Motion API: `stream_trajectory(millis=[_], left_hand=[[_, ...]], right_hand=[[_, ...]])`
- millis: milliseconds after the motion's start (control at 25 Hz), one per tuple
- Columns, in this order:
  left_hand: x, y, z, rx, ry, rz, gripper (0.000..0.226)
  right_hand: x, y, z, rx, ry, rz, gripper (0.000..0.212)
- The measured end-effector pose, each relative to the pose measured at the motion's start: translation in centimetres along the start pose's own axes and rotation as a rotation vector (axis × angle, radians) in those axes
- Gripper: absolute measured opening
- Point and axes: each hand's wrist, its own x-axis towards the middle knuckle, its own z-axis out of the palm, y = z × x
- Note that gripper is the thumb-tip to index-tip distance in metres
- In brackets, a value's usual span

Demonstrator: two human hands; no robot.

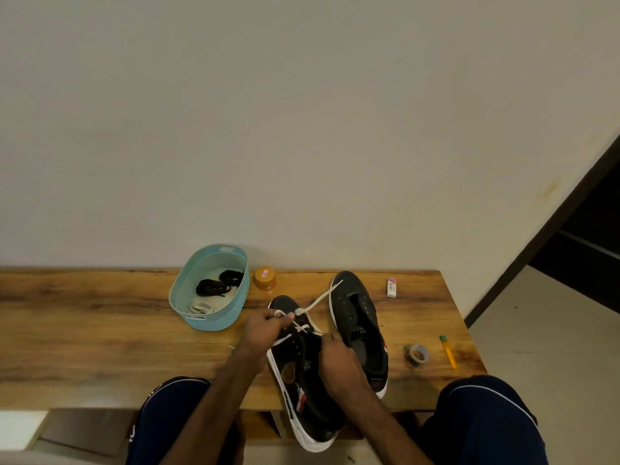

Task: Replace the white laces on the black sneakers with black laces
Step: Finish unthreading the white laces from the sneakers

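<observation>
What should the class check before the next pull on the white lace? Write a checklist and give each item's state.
1. Left hand has a grip on the white lace: ok.
2. Right hand steadies the held sneaker: ok.
3. White lace is clear of every eyelet on the held sneaker: not ok, it still crosses near the toe.
4. Other sneaker is unlaced: ok.
5. Black laces wait in the basket: ok.
6. The lace runs free, with no knot: cannot tell.
</observation>
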Motion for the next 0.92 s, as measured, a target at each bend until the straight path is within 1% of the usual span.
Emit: stream_trajectory(millis=[40, 80, 120, 160, 200, 240, 320, 400, 440, 480, 520, 560, 600, 640, 680, 720, 760, 800, 840, 880, 920], left_hand=[[-0.2, 0.3, -0.2, -0.033, 0.031, 0.005, 0.010], [-0.2, 0.5, -0.3, 0.095, 0.076, 0.074, 0.009], [0.1, 0.2, -0.6, 0.335, 0.109, 0.178, 0.012], [0.1, -0.1, -0.8, 0.594, 0.108, 0.267, 0.016], [0.0, -0.4, -0.9, 0.823, 0.074, 0.322, 0.019], [-0.1, -0.7, -0.7, 0.967, 0.008, 0.353, 0.020], [-0.3, -1.1, 0.1, 1.153, -0.073, 0.420, 0.016], [-0.3, -1.0, 0.9, 1.267, -0.087, 0.527, 0.013], [-0.2, -1.0, 1.1, 1.250, -0.077, 0.551, 0.016], [-0.4, -0.8, 1.3, 1.171, -0.054, 0.557, 0.019], [-0.3, -0.6, 1.2, 1.018, -0.010, 0.533, 0.021], [-0.3, -0.3, 1.0, 0.809, 0.059, 0.487, 0.024], [-0.1, 0.2, 0.7, 0.509, 0.155, 0.400, 0.028], [0.0, 0.8, 0.2, 0.162, 0.244, 0.260, 0.033], [0.0, 1.5, -0.2, -0.166, 0.276, 0.100, 0.038], [-0.3, 2.1, -0.6, -0.282, 0.277, -0.007, 0.043], [-0.4, 2.4, -0.9, -0.208, 0.262, -0.015, 0.046], [-0.5, 2.3, -1.2, 0.128, 0.243, 0.088, 0.048], [-0.7, 1.6, -1.4, 0.601, 0.226, 0.237, 0.049], [-1.0, 0.9, -1.3, 1.025, 0.240, 0.368, 0.049], [-1.1, 0.3, -1.2, 1.268, 0.242, 0.427, 0.047]], right_hand=[[0.1, 0.1, -0.1, 0.007, 0.003, 0.018, 0.026], [0.1, 0.2, -0.2, 0.005, 0.011, 0.035, 0.024], [0.0, 0.2, -0.3, 0.007, 0.024, 0.047, 0.023], [-0.1, 0.0, -0.4, 0.010, 0.041, 0.055, 0.023], [-0.3, -0.2, -0.3, 0.010, 0.061, 0.057, 0.023], [-0.4, -0.3, -0.4, -0.002, 0.081, 0.062, 0.023], [-0.3, -0.2, -0.9, -0.024, 0.115, 0.085, 0.022], [-0.1, 0.2, -1.2, -0.021, 0.100, 0.099, 0.020], [-0.1, 0.4, -1.4, -0.046, 0.077, 0.085, 0.020], [-0.3, 0.4, -1.5, -0.078, 0.052, 0.072, 0.021], [-0.3, 0.4, -1.6, -0.092, 0.039, 0.065, 0.021], [-0.3, 0.5, -1.6, -0.091, 0.036, 0.069, 0.020], [-0.2, 0.5, -1.5, -0.092, 0.032, 0.079, 0.020], [-0.2, 0.6, -1.6, -0.095, 0.030, 0.091, 0.019], [-0.1, 0.5, -1.6, -0.097, 0.022, 0.100, 0.019], [0.0, 0.4, -1.5, -0.099, 0.011, 0.103, 0.019], [0.1, 0.3, -1.3, -0.093, 0.001, 0.100, 0.019], [0.1, 0.2, -1.2, -0.088, -0.010, 0.096, 0.019], [0.1, 0.0, -1.2, -0.084, -0.019, 0.094, 0.019], [0.1, -0.1, -1.2, -0.085, -0.028, 0.095, 0.019], [0.1, 0.0, -1.3, -0.081, -0.032, 0.095, 0.019]])
